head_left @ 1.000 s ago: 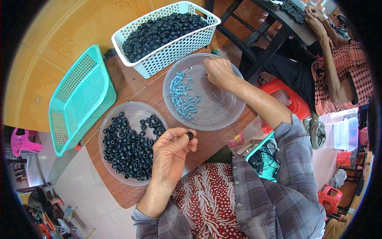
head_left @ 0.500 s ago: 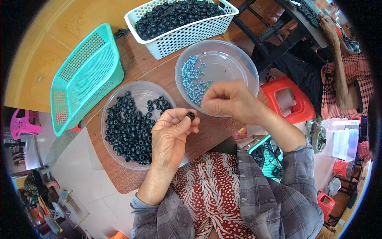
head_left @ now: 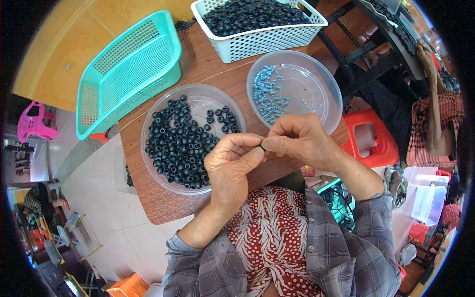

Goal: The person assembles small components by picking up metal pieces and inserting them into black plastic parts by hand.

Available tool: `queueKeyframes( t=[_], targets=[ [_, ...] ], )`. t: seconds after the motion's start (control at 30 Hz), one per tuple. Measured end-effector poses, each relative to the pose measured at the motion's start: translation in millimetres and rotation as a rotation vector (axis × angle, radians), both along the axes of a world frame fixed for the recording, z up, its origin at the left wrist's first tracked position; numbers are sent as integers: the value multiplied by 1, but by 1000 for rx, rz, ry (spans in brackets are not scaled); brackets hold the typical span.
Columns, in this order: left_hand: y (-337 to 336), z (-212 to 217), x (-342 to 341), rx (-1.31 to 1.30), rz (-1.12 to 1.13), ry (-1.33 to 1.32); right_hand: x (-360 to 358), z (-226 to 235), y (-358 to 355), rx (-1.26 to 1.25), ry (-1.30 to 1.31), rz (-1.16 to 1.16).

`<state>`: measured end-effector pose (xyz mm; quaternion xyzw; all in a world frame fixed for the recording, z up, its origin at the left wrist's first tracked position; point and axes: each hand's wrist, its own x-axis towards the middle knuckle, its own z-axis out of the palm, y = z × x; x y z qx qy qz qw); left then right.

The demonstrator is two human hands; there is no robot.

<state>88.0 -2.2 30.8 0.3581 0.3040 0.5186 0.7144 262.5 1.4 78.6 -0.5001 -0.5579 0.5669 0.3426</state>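
Note:
My left hand (head_left: 230, 166) pinches a small round black piece (head_left: 261, 147), bead-like with a hole, mostly covered by the fingertips. Against it press the closed thumb and fingers of my right hand (head_left: 304, 141); whatever they hold is hidden. Below and left of the hands is a clear round tub (head_left: 148, 168) of hollow black pieces (head_left: 180, 143). A second clear round tub (head_left: 329, 94), just beyond my right hand, contains tiny shiny blue metallic pieces (head_left: 267, 91), mostly heaped along its left side.
On the brown table (head_left: 163, 213) stand a white perforated basket (head_left: 267, 43) full of black pieces and a turquoise basket (head_left: 133, 74). A red stool (head_left: 371, 143) is at the right. Farther right, another person's arm (head_left: 434, 99) reaches onto a dark table.
My right hand has come from the near edge of the blue-piece tub to my left hand, and their fingertips now meet at the black piece. The whole view has shifted somewhat.

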Motion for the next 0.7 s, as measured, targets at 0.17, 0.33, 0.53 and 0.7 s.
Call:
queueKeyframes(
  t=[0.17,0.33,0.53,0.7],
  targets=[
    [-4,-6,-7,-87,-10,-151,-15,2,-5,71,-113,-45],
    [-14,-11,-16,-139,-5,-211,-33,-9,-13,312,-239,-54],
    [-22,-18,-32,-204,6,-251,-48,-20,-16,257,-113,-32],
    [-33,-19,-55,-219,-66,-315,-47,-24,2,-13,-154,-39]
  ],
)
